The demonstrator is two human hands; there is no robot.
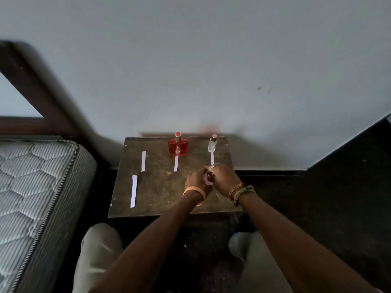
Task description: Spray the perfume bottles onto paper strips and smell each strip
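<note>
The mattress (31,187) fills the left of the frame. At centre stands the table (160,187), with 4 strips (176,163) lying lengthwise, each running toward the top of the frame. The left hand (196,180) and right hand (224,176) meet at centre right, both clasping a pink bottle (208,179). The left seems to wrap its body and the right to pinch its top, perhaps the cap. The red bottle (178,146) and clear bottle (212,143) stand above. The right strip (212,157) lies just above the right hand's fingers, so it is nearest for a spray.
</note>
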